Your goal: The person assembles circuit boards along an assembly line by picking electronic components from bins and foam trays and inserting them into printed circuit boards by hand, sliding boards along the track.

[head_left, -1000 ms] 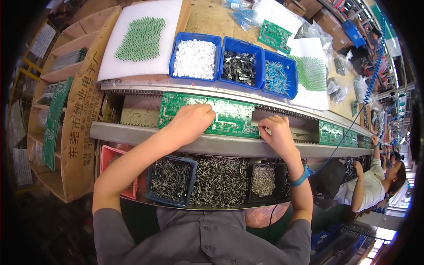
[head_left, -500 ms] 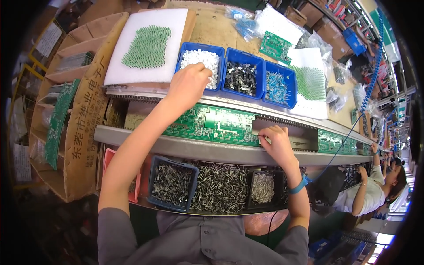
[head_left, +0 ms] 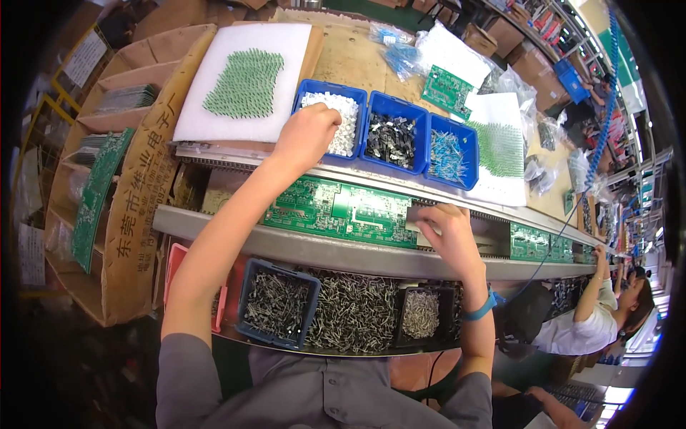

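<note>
Holding my left hand [head_left: 311,134] over the nearest blue bin [head_left: 362,127], fingers curled down at the white parts [head_left: 345,107]; can't tell if they've pinched one. Right hand [head_left: 449,230] is at the right end of the green circuit board [head_left: 375,216], thumb and fingers bent; can't tell if they grip anything or touch the board edge. Board lies flat in the track, behind the metal rail [head_left: 343,248], left forearm crossing its left end. Two more blue bins to the right: black parts [head_left: 391,138], then blue-leaded parts [head_left: 448,156]. White foam sheet [head_left: 196,111] left of the bins, green parts standing in it. On my side of the rail: dark blue bin [head_left: 312,314], loose metal parts [head_left: 354,311], small black tray [head_left: 401,314]. Blue strap [head_left: 482,307] on right wrist. Co-worker [head_left: 582,330] off to the right.
</note>
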### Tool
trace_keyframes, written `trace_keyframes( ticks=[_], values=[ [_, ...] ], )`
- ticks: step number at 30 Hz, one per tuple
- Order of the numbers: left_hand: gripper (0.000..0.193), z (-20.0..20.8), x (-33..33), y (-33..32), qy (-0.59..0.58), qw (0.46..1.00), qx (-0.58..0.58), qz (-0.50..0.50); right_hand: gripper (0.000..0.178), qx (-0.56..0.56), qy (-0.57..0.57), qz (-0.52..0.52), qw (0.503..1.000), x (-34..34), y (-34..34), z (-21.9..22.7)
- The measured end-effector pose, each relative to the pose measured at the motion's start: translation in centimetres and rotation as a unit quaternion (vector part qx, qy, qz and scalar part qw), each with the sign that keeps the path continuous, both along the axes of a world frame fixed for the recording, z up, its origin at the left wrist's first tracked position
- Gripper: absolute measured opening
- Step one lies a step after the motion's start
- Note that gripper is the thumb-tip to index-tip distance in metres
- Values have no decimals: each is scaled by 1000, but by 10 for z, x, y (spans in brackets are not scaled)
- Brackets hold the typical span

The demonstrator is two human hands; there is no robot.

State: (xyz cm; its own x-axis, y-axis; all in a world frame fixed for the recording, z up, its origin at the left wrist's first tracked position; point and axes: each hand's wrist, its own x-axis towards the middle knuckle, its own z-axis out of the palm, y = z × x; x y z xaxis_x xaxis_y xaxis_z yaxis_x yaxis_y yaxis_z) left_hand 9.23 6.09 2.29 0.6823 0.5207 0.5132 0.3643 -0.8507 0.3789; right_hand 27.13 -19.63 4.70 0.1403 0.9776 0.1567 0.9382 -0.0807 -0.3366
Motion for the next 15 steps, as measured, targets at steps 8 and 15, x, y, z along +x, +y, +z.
trace_keyframes(
  ticks=[8, 15],
  values=[
    [11, 16, -60, -31, -55, 980, -189, -28, 14, 236, -92, 70, 965, -35, 104, -5],
    [10, 3, -95, -37, -27, 937, -349, -4, 8, 243, -209, 63, 945, -55, 178, -29]
  ],
)
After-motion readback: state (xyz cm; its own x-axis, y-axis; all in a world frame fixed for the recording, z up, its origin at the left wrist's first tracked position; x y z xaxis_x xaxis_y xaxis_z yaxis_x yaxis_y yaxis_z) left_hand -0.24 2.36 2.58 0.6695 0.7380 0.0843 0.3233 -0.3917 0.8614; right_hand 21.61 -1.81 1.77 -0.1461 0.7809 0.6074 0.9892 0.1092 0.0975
